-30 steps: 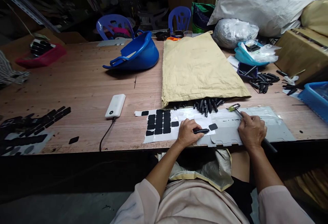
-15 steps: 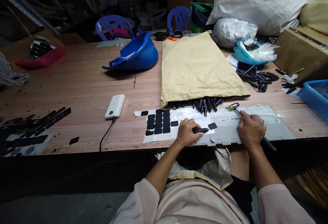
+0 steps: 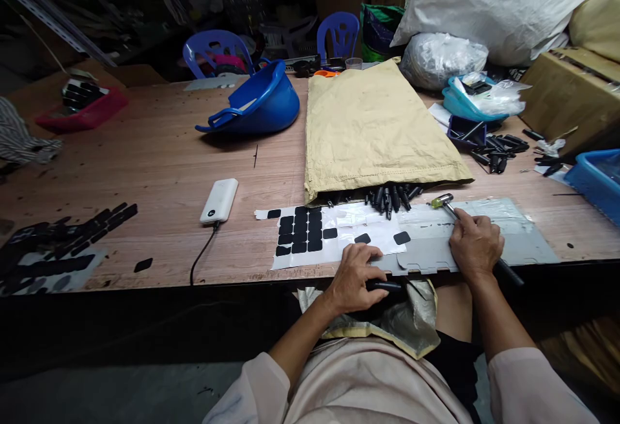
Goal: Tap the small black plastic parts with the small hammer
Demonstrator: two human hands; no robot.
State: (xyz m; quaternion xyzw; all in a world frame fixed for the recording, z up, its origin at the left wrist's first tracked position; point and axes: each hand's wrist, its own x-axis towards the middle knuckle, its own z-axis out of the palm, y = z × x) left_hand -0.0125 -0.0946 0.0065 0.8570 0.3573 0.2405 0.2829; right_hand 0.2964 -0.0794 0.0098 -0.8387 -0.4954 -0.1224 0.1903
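Note:
My left hand [image 3: 357, 276] is at the table's front edge, fingers closed around a slim black pen-shaped piece [image 3: 385, 286]. The piece is over an open bag [image 3: 421, 314] with a pale silvery lining on my lap. My right hand [image 3: 477, 243] grips a small hammer [image 3: 448, 207], its yellowish head resting on the grey sheet [image 3: 523, 246] and its black handle reaching past the edge. Left of the sheet lies white backing paper [image 3: 334, 256] with rows of black rounded stickers [image 3: 300, 230]. Two single black stickers [image 3: 402, 238] lie nearer the hands.
Black pen-shaped pieces [image 3: 387, 199] spill from a large tan sack [image 3: 382, 127]. A white power bank [image 3: 219, 201] with a cable lies to the left, with a blue basin [image 3: 264, 104] behind. At right are a blue bin [image 3: 595, 181] and a cardboard box [image 3: 571, 101].
My left hand has drawn back from the paper to the table's edge with the black piece, uncovering a black sticker. My right hand has stayed with the hammer.

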